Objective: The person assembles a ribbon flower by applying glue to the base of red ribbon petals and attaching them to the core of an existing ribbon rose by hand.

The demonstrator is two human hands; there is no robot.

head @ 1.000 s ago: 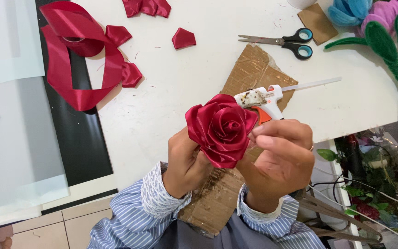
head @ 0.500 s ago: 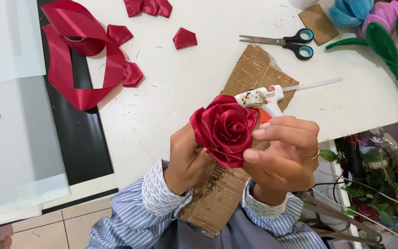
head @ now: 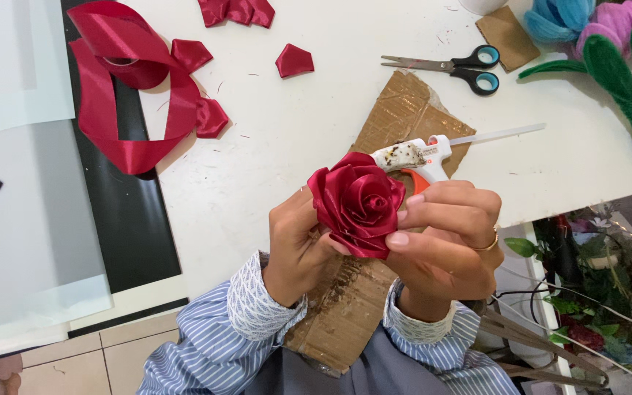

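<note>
A red ribbon rose [head: 358,202] sits above the near table edge, pinched between both hands: the left hand [head: 295,249] grips its left side, the right hand [head: 444,238] closes fingers on its right. Just beyond lies a glue gun [head: 415,157] on cardboard [head: 404,110]; scissors [head: 451,67] lie farther right, and a red ribbon [head: 122,88] lies far left.

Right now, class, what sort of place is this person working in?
Probably a home craft table: a red ribbon rose in both hands, a glue gun on cardboard, and scissors nearby.
</note>
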